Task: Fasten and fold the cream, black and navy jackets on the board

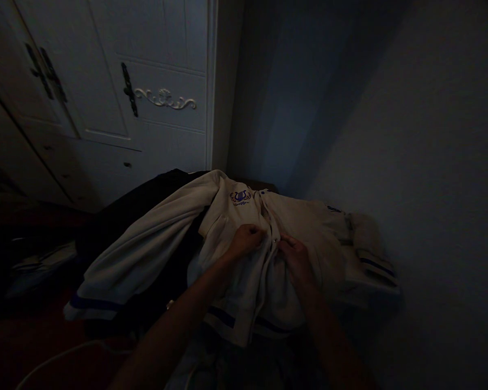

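A pale jacket [309, 227] with dark blue stripes at its cuffs and hem lies spread out, front side up. An embroidered emblem [241, 196] sits on its chest, left of the front opening. My left hand [248, 239] is closed on the jacket's left-hand front edge, fingers pinched together. Across the opening, my right hand [295, 257] pinches the other front edge beside a small snap button [275, 240]. One sleeve [146, 244] stretches out to the lower left; the other lies bunched at the right. Dim light hides fine detail at the fingertips.
Dark clothing [146, 197] lies under and behind the left sleeve. A white wardrobe [166, 141] with dark handles stands at the back left. The wall [431, 162] rises along the right. A pale cable [61, 355] runs over the reddish floor at lower left.
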A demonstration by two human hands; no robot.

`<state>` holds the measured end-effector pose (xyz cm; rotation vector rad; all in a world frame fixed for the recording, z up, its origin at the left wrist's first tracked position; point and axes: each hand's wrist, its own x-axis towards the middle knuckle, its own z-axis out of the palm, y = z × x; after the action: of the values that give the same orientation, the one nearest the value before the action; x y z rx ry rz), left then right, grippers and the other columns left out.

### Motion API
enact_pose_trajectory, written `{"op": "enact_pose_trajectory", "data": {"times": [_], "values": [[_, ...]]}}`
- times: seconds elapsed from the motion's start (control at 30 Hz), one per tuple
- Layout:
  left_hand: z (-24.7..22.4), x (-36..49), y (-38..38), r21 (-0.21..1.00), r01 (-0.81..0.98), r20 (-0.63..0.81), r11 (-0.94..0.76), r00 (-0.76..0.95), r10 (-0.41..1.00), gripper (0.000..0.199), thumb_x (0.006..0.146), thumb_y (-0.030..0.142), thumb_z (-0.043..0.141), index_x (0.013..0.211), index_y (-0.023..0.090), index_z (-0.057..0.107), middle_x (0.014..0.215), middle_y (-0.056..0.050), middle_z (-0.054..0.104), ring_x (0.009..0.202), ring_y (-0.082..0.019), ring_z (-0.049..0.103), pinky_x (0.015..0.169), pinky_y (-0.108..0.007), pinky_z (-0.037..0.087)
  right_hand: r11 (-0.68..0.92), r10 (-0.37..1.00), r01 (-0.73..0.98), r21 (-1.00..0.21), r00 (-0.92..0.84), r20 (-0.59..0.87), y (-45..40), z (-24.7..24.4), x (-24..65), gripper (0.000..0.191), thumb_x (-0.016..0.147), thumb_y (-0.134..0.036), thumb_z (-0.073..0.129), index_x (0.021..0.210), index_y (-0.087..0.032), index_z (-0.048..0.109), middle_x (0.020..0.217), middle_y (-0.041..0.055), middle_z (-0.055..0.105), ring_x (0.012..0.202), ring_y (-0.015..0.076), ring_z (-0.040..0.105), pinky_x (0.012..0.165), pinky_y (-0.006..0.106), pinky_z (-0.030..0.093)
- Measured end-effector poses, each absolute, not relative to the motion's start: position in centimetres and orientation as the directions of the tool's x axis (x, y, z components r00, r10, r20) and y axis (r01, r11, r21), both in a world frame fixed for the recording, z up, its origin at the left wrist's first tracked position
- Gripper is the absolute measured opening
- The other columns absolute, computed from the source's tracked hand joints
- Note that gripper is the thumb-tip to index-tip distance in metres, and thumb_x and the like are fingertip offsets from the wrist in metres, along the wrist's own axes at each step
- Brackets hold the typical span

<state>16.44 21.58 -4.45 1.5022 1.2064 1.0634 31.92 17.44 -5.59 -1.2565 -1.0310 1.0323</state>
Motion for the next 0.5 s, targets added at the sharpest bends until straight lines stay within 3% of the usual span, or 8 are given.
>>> {"op": "enact_pose_trajectory", "data": {"times": [0.13, 0.27, 0.37, 0.5], "values": [[-4.2, 15.8, 21.5, 0.966, 0.234, 0.046, -0.106, 0.248, 0.968, 0.039, 0.073, 0.052, 0.065, 0.064, 0.014, 0.063, 0.056, 0.000, 0.058, 0.052, -0.011, 0.053, 0.051, -0.022, 0.036, 0.059, 0.942, -0.014, -0.998, 0.332, 0.051, 17.2, -6.1, 31.6, 0.063, 0.059, -0.045, 0.075, 0.111, -0.011, 0.070, 0.106, 0.0105, 0.072, 0.085, 0.0164, 0.068, 0.071, 0.023, 0.052], [-4.6, 15.7, 21.5, 0.944, 0.272, 0.106, -0.189, 0.292, 0.951, 0.018, 0.062, 0.029, 0.073, 0.066, 0.013, 0.064, 0.061, 0.001, 0.059, 0.058, -0.010, 0.054, 0.052, -0.019, 0.036, 0.068, 0.916, 0.012, -0.998, 0.396, 0.067, 16.7, -5.8, 31.4, 0.064, 0.060, -0.046, 0.074, 0.112, -0.009, 0.070, 0.105, 0.0130, 0.072, 0.087, 0.0192, 0.070, 0.074, 0.026, 0.055], [-5.0, 16.0, 21.1, 0.945, 0.257, 0.145, -0.204, 0.231, 0.962, 0.016, 0.064, 0.022, 0.070, 0.078, 0.013, 0.068, 0.070, 0.000, 0.064, 0.066, -0.011, 0.058, 0.058, -0.019, 0.040, 0.063, 0.890, 0.101, -0.993, 0.444, 0.102, 16.2, -5.0, 31.0, 0.061, 0.061, -0.046, 0.072, 0.110, -0.009, 0.071, 0.106, 0.0129, 0.072, 0.091, 0.0210, 0.070, 0.082, 0.030, 0.056], [-5.4, 16.4, 20.1, 0.938, 0.225, 0.231, -0.265, 0.165, 0.959, 0.027, 0.073, 0.028, 0.068, 0.094, 0.013, 0.072, 0.082, -0.004, 0.070, 0.074, -0.013, 0.063, 0.067, -0.022, 0.046, 0.080, 0.905, 0.219, -0.972, 0.392, 0.163, 15.9, -3.8, 29.9, 0.054, 0.064, -0.040, 0.067, 0.109, -0.009, 0.072, 0.111, 0.0124, 0.071, 0.100, 0.0218, 0.070, 0.094, 0.033, 0.056]]}}
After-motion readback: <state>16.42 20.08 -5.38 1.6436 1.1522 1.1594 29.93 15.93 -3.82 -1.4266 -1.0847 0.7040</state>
